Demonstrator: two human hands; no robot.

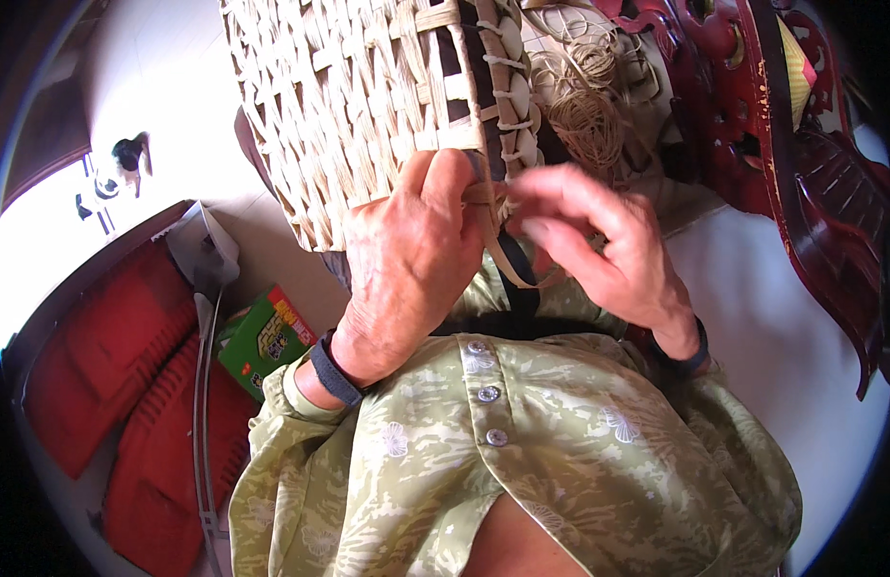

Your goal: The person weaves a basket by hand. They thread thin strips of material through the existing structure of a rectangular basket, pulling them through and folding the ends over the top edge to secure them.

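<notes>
Nearest, a pale green patterned shirt with round buttons (560,413) is seen. Just beyond it, a narrow, flat, tan strip (500,260) is hung in a loop from the near right corner of a large open-weave piece of pale straw-coloured fibre (354,106), which is placed at the centre and reaches to the far edge. The strip looks light, pliant and prone to twisting, and is best pinched flat near its fixed end. The woven piece looks light but fairly stiff, and is best held by its bound edge, since loose strands could be snagged.

The left hand (402,260) is clenched on the woven piece's near right corner, knuckles upward and wrist angled inward from the left; its fingertips are hidden. The right hand (613,245) is held opposite, fingers half curled and pointed left, just beside the strip; whether anything is pinched cannot be told. Farther right, tangled tan cord (591,120) is piled.
</notes>
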